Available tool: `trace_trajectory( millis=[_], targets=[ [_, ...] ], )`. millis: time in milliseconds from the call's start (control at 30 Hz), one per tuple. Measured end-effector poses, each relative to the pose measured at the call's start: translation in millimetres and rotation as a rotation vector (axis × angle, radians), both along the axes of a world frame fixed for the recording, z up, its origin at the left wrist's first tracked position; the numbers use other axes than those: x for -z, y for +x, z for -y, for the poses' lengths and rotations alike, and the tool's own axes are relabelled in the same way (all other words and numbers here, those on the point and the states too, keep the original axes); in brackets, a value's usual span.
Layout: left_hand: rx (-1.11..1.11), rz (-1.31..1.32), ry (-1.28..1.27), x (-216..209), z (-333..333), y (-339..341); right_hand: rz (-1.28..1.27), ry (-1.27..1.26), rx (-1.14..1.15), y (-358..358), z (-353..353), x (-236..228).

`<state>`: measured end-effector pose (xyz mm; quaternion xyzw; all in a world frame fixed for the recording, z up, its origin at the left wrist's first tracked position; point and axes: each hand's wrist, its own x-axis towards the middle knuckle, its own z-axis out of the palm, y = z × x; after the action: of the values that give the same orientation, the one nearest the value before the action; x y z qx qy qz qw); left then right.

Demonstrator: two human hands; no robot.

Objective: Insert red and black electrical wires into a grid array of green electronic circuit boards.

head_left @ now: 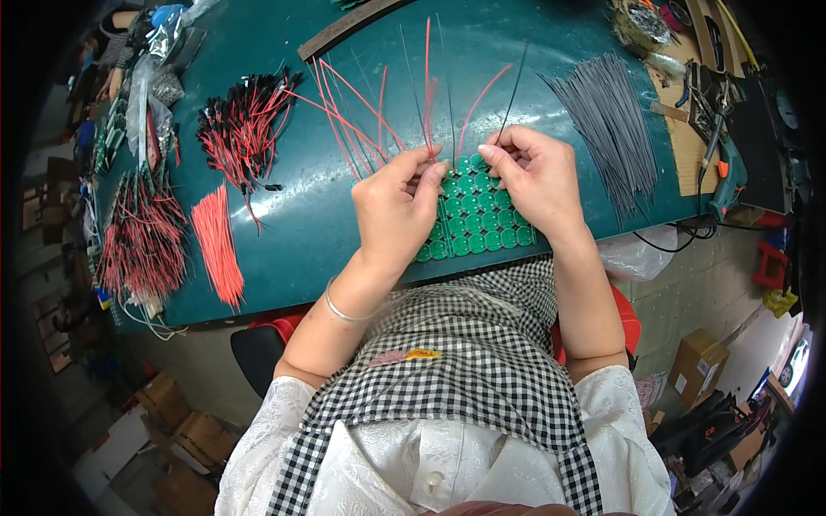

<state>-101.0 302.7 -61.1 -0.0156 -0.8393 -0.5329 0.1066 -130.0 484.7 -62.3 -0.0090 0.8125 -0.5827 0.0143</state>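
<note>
A panel of round green circuit boards [473,211] lies at the near edge of the green table, between my hands. Thin red and black wires stand up from its far side. My left hand [397,205] is closed in a pinch at the panel's far left, by the foot of an upright red wire [428,82]; several more red wires [331,112] fan out behind that hand. At the far right corner, my right hand [542,182] pinches a black wire [516,86] low down, its free end pointing up. The fingertips partly hide the wire ends.
Left on the table [284,258] lie a red wire bundle [218,245] and red-and-black wires with black connectors [245,125]. Many wired pieces [144,236] sit farther left. Black wires [607,133] lie right, near a green-handled tool [730,176]. A dark bar [353,30] lies at the back.
</note>
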Motion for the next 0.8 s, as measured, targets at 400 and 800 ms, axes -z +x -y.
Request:
trace_trajectory(
  millis=[400, 800],
  targets=[
    [0.067, 0.060, 0.006, -5, -15, -8, -0.151, 0.093, 0.003, 0, 6, 1],
    [0.042, 0.013, -0.026, -1, -14, -6, -0.113, 0.108, 0.001, -1, 6, 0]
  ],
)
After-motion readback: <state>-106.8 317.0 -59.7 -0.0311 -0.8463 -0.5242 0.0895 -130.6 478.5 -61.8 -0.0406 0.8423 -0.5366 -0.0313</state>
